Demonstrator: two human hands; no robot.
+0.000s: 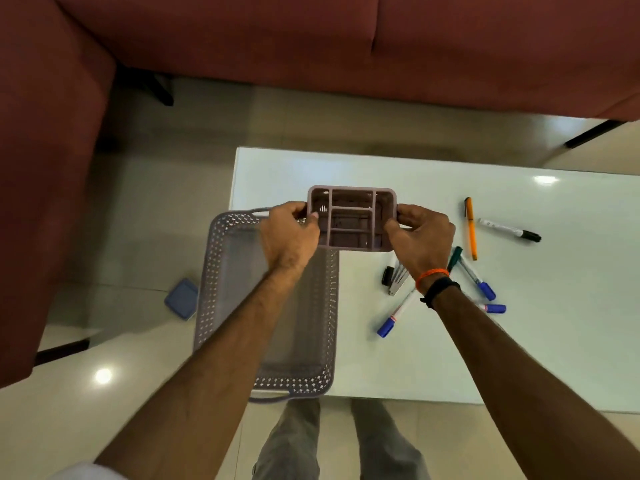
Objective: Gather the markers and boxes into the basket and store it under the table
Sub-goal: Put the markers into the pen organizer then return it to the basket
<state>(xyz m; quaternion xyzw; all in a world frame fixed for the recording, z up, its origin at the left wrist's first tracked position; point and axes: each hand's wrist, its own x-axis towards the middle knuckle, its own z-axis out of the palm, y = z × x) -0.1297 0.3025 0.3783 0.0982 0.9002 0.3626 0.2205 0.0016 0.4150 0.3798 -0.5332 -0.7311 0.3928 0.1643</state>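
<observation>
Both my hands hold a mauve organiser box (351, 220) with several compartments, lifted above the far end of the basket. My left hand (289, 233) grips its left side, my right hand (420, 233) its right side. The grey perforated basket (221, 271) stands on the left end of the white table (519, 341), overhanging the edge. Several markers lie on the table to the right: an orange one (471, 230), a black-capped one (509, 230), a green-capped one (454, 259) and blue-capped ones (479, 282) (394, 315) (493, 308). A small black and silver item (393, 277) lies beside my right wrist.
A blue box (181, 298) lies on the tiled floor left of the basket. A red sofa (311, 46) runs along the far side and the left. My legs (294, 441) stand at the table's near edge.
</observation>
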